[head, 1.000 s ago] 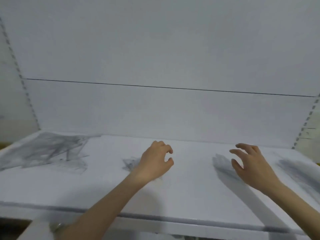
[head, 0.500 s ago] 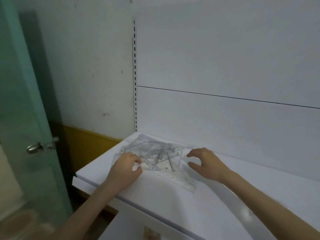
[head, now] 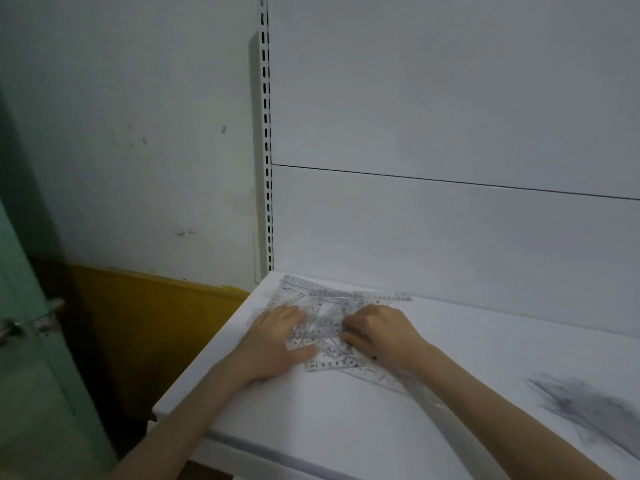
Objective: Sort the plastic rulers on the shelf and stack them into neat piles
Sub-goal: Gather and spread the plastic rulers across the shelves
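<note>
Both forearms are stretched across the smooth white shelf (head: 346, 431). The left hand (head: 277, 337) is laid palm down, fingers straight, on the jumbled clear plastic rulers (head: 332, 364), thin flat strips printed with black numerals, in the left rear corner. The right hand (head: 381, 336) is set there with bent fingers; whether anything is gripped cannot be told.

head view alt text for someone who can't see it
The left hand and right hand rest on a jumbled pile of clear rulers at the left end of a white shelf. A second, blurred pile lies further right.
</note>
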